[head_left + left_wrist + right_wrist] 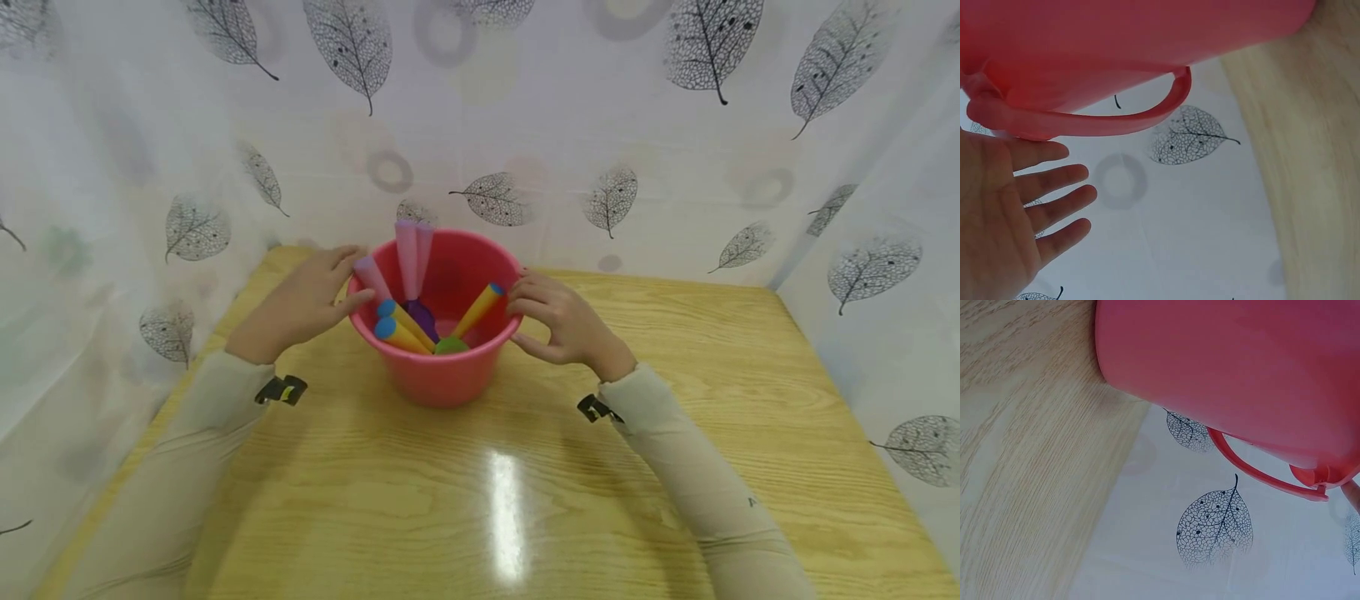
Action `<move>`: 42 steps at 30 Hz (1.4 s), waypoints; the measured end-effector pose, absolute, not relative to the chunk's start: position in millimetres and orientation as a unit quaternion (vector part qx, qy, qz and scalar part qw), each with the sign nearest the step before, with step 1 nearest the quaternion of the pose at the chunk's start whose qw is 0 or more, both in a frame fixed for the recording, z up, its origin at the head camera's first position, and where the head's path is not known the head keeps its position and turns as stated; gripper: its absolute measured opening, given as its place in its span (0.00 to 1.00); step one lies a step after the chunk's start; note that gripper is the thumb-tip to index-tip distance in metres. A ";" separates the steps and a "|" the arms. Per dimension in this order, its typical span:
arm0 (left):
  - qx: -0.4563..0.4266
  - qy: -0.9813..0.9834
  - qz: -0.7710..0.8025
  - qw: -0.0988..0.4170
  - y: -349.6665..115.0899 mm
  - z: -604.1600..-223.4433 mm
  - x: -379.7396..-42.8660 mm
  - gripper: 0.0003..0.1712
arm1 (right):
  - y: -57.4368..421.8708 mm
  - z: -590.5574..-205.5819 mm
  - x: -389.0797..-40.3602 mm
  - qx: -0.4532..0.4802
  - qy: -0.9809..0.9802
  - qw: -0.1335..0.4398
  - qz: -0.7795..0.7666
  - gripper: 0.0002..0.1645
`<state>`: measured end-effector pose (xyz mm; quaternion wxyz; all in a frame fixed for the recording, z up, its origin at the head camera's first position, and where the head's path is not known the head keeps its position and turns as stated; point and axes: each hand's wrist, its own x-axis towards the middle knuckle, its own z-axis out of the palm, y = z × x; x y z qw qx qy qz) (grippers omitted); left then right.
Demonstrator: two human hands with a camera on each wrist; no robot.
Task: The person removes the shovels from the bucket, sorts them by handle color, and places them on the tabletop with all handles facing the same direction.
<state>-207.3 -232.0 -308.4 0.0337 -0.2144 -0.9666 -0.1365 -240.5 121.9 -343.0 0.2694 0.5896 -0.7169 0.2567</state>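
A pinkish-red plastic bucket (pixel 442 379) stands upright on the table. My left hand (pixel 303 296) is at its left rim, thumb toward the near edge; the left wrist view shows this hand's (pixel 997 212) fingers spread fairly straight beside the bucket's handle (pixel 1104 124). At the right rim, my right hand (pixel 562 321) touches the edge with its fingertips, thumb lower along the outer wall. Inside lean three tools with lilac handles (pixel 407 258) and three with yellow-orange handles (pixel 476 312) tipped blue. A purple part (pixel 422 318) and a green part (pixel 452 345) show low among them.
The wood-grain table (pixel 390 500) reaches to a white curtain (pixel 525 125) with leaf prints behind and at both sides. The bucket stands near the table's far edge. Black bands (pixel 281 390) sit at both sleeve cuffs.
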 end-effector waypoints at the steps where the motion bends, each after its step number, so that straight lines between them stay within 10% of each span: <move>1: -0.213 -0.967 -0.140 0.029 -232.0 -309.1 -206.9 0.44 | 121.8 -343.0 -240.3 0.590 -0.717 0.268 0.257 0.28; 42: -0.124 -0.990 -0.064 0.008 -203.9 -300.3 -182.7 0.37 | 124.6 -329.6 -239.2 0.607 -0.734 0.229 0.199 0.27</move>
